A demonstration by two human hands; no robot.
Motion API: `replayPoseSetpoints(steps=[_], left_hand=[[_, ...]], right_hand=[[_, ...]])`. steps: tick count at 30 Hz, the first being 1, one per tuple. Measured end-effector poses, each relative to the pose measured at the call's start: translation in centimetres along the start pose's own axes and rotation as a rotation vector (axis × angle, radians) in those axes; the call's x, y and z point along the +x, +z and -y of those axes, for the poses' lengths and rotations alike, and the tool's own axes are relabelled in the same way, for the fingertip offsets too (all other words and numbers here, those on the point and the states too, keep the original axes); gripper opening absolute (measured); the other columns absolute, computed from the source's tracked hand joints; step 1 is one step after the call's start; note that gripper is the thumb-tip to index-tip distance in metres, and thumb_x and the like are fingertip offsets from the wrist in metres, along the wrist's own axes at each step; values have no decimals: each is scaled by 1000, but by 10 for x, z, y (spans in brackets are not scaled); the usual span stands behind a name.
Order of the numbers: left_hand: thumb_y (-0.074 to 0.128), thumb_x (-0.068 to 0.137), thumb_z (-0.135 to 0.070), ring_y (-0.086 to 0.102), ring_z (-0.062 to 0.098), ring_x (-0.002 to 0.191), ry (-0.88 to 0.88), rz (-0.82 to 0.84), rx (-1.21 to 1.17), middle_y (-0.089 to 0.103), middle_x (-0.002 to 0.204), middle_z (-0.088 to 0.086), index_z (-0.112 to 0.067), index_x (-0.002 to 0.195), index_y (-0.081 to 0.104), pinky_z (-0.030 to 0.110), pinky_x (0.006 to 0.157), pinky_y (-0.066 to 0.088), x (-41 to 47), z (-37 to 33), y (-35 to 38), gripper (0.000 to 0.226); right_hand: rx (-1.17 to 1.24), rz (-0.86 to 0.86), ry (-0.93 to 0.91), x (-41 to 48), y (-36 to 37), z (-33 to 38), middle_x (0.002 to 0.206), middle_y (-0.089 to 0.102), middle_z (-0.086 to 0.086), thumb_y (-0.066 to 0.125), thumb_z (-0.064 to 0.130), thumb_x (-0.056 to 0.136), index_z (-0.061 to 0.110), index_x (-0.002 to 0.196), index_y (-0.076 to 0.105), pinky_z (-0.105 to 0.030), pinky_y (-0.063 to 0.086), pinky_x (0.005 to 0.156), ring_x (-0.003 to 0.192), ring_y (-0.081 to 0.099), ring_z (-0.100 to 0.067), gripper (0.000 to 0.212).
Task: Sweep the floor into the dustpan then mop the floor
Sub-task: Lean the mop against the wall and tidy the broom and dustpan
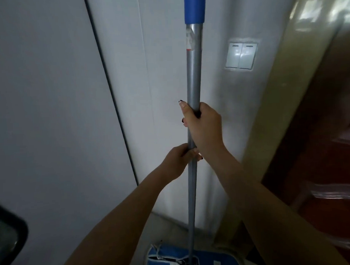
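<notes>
- A person grips an upright grey metal mop pole with a blue sleeve at its top (194,76) in both hands, close to a white wall (168,93).
- The right hand (204,127) sits higher, fingers closed around the pole; the left hand (179,160) is wrapped around it just below.
- The flat blue mop head with white trim (168,260) rests on the pale floor (169,227) near the wall's foot, its near edge cut off by the frame.
- A white double light switch (240,55) sits right of the pole, beside a cream door frame (278,109) and a dark red-brown wooden door (319,157).
- A dark-edged object (9,239) at lower left is blurred and cannot be made out.
</notes>
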State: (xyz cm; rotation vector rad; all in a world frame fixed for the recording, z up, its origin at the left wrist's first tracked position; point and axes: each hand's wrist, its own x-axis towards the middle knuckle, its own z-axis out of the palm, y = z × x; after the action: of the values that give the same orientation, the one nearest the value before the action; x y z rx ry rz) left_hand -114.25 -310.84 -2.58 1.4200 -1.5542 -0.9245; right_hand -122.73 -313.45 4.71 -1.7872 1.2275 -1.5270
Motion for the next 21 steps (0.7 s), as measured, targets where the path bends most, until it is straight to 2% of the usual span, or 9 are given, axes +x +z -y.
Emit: replayPoseSetpoints(steps=[2, 4, 6, 11, 13, 15, 18, 21], left_hand=[[43, 98, -17, 57, 1, 70, -4, 14, -23, 62, 75, -12, -18, 85, 61, 28, 78, 46, 22, 13, -14, 22], [41, 98, -11, 56, 16, 79, -32, 23, -70, 64, 87, 8, -9, 92, 59, 41, 88, 46, 46, 28, -32, 19], [40, 98, -4, 53, 24, 84, -69, 29, -114, 62, 97, 23, -1, 95, 59, 47, 92, 44, 65, 40, -48, 19], [37, 96, 3, 47, 28, 81, -119, 44, -177, 52, 90, 15, 16, 103, 56, 40, 84, 38, 112, 69, -80, 24], [37, 96, 2, 46, 28, 80, -132, 44, -178, 53, 91, 24, 17, 103, 55, 38, 82, 37, 128, 80, -90, 25], [37, 97, -1, 47, 27, 83, -138, 43, -163, 56, 100, 34, 15, 103, 56, 38, 81, 38, 142, 92, -98, 26], [39, 98, -7, 51, 28, 86, -188, 44, -135, 59, 107, 33, 9, 102, 59, 42, 87, 43, 156, 115, -102, 26], [40, 98, -13, 57, 36, 100, -280, 38, -132, 62, 109, 25, 1, 97, 60, 45, 98, 44, 159, 143, -92, 25]], right_hand=[[-14, -17, 2, 16, 23, -10, 73, 67, -7, 55, 49, 89, 8, 83, 62, -17, 51, 63, 68, 66, -18, 41], [-44, -23, 19, 32, 50, -17, 73, 67, -5, 54, 48, 90, 11, 83, 60, -10, 45, 60, 67, 65, -15, 38], [-79, -25, 34, 45, 73, -23, 73, 65, -3, 52, 48, 91, 14, 83, 57, -8, 43, 59, 67, 64, -13, 36], [-274, -67, 31, 76, 123, -38, 70, 55, 3, 42, 51, 94, 11, 93, 54, -18, 46, 62, 63, 57, -10, 41], [-302, -46, 58, 87, 140, -45, 71, 54, 4, 41, 51, 94, 11, 96, 53, -19, 48, 64, 64, 57, -10, 41], [-292, 1, 101, 96, 154, -53, 74, 59, 0, 42, 51, 94, 11, 95, 52, -21, 51, 66, 65, 60, -13, 41], [-216, 92, 194, 98, 172, -75, 80, 65, -5, 46, 47, 94, 8, 97, 54, -23, 53, 68, 70, 64, -16, 40], [-183, 164, 290, 91, 183, -97, 82, 63, -3, 47, 45, 95, 8, 102, 54, -23, 53, 70, 70, 62, -13, 39]])
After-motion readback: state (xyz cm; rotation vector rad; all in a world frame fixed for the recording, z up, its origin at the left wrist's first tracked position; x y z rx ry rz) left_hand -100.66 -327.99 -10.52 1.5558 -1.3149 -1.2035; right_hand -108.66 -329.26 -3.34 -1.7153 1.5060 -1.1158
